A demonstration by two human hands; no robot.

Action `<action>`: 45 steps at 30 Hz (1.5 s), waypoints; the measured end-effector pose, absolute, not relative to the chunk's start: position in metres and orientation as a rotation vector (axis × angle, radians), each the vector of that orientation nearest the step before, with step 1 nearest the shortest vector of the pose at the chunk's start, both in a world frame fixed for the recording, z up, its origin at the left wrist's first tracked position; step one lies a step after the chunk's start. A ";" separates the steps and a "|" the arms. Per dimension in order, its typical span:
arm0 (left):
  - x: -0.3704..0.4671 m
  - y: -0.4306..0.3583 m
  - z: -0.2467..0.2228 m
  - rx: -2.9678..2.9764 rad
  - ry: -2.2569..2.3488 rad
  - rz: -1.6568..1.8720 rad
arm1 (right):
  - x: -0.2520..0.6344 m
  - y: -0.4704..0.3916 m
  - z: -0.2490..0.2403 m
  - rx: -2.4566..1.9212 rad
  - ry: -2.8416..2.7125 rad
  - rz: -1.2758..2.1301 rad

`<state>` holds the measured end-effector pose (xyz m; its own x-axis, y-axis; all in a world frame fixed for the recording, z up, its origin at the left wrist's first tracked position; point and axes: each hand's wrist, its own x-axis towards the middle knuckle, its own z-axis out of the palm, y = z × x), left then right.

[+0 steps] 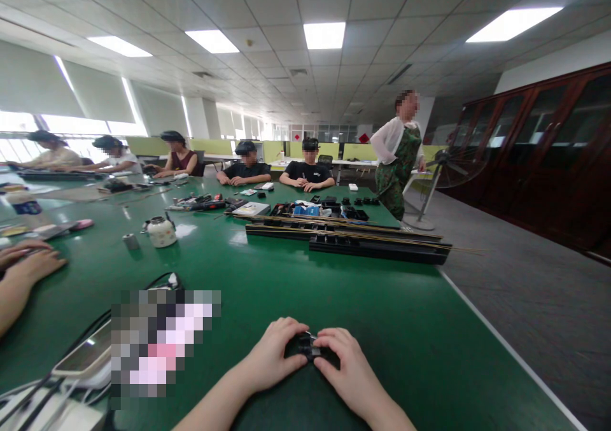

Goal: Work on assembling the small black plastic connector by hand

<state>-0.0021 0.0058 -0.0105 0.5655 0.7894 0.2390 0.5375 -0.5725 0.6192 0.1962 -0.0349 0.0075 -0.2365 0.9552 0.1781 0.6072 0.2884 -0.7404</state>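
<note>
Two bare hands hold one small black part (309,348) low above or on the green worktop (248,278); which of the two cannot be told. The part sits between the hands, near the wearer, and the fingers partly cover it. The left hand (279,351) comes in from the lower left, its grip closed on the part's left side, thumb below and fingers arched over. The right hand (341,361) mirrors it from the lower right, its grip closed on the right side. Both forearms slant inward.

To the left lie one phone (86,354), several cables (95,319) and a blurred patch that hides what is there. Beyond them stand one white jar (161,232) and one grey cylinder (130,241). A neighbour's two hands (35,267) rest at the left edge. Ahead, two long black rails (382,251) carry thin brass rods, too many to count, and stand between the hands and a cluttered pile (310,209). Five people sit around the worktop; one person (398,151) stands at the right by one fan (442,158).
</note>
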 end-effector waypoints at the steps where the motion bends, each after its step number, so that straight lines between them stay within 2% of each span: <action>1: -0.002 0.006 -0.010 2.317 1.064 0.694 | 0.196 -0.036 0.009 -1.402 -1.962 0.704; 31: -0.003 0.006 -0.010 2.271 1.088 0.686 | 0.199 -0.030 0.002 -1.398 -1.652 0.911; 45: -0.002 0.006 -0.008 2.274 1.095 0.683 | 0.200 -0.031 0.001 -1.448 -1.698 0.864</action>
